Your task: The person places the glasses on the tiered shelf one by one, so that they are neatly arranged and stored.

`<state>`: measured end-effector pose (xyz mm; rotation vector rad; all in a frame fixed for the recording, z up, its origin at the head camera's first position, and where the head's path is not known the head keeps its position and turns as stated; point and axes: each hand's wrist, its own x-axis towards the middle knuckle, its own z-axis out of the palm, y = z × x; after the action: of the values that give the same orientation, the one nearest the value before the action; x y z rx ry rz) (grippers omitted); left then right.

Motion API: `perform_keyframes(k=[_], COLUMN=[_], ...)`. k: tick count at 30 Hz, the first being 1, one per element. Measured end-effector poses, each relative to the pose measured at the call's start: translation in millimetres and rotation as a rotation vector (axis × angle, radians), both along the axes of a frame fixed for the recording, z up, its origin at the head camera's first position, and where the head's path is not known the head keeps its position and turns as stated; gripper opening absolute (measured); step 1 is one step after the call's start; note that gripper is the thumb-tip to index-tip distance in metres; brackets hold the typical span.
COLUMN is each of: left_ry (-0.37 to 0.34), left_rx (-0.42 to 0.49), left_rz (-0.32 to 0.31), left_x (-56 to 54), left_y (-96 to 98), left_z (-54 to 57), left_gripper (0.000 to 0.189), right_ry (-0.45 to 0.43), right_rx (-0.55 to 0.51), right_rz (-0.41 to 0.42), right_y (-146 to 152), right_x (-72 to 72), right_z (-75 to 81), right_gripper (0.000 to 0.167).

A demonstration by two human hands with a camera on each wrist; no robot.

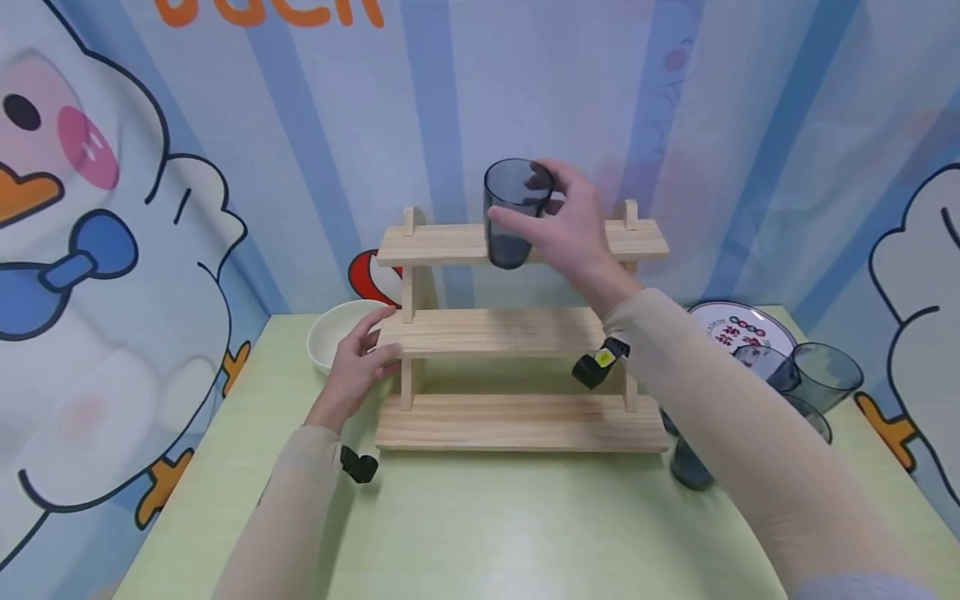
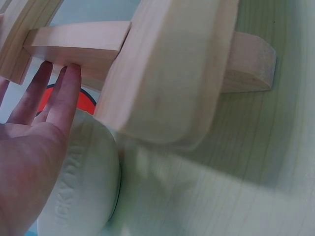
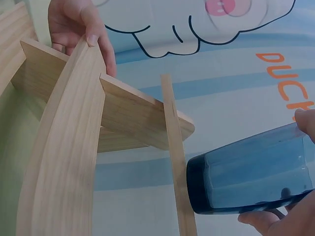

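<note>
My right hand (image 1: 577, 233) grips a dark, see-through glass tumbler (image 1: 510, 229) near its rim, thumb on one side and fingers on the other. In the right wrist view the tumbler's thick base (image 3: 198, 184) is beside the top board; whether they touch I cannot tell. Below it stands a three-tier wooden display rack (image 1: 495, 332). My left hand (image 1: 358, 362) holds the rack at the left end of its middle board. From the right wrist view, its thumb (image 3: 92, 38) lies on that board's edge; in the left wrist view, fingertips touch a side rail (image 2: 83, 46).
Left of the rack, behind my left hand, sits a white bowl (image 1: 322, 333). Several more dark tumblers (image 1: 828, 375) stand at the right, partly hidden by my right forearm. A white patterned plate (image 1: 742, 325) is behind them. A printed cloth (image 1: 510, 83) hangs behind the table.
</note>
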<state>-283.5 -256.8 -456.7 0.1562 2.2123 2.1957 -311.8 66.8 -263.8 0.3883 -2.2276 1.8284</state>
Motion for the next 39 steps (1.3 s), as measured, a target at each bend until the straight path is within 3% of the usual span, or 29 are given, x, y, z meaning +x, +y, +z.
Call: perform_keyframes(k=[10,18,33,39], left_ry=[-0.01,-0.007,-0.013,-0.005], left_rx=[0.001,-0.005,0.001,0.004], left_rz=[0.007,0.008,0.005,0.006], left_x=[-0.1,0.7,-1.2,-2.2], left_y=[0.3,1.5,-0.1,-0.2], left_z=[-0.1,0.0,-2.7,-1.0], left_gripper=[0.07,0.068,0.07,0.07], right_ry=[0.012,-0.04,-0.143,-0.145], right_rx=[0.02,0.051,0.134,0.153], right_rz=[-0.048,-0.117,-0.082,-0.105], right_y=[-17,-25,-33,-36], right_x=[-15.1,-25.8,-36.4,-36.6], right_z=[1.5,6.4,9.5,9.7], right_gripper=[0.082,0.085,0.096,0.098])
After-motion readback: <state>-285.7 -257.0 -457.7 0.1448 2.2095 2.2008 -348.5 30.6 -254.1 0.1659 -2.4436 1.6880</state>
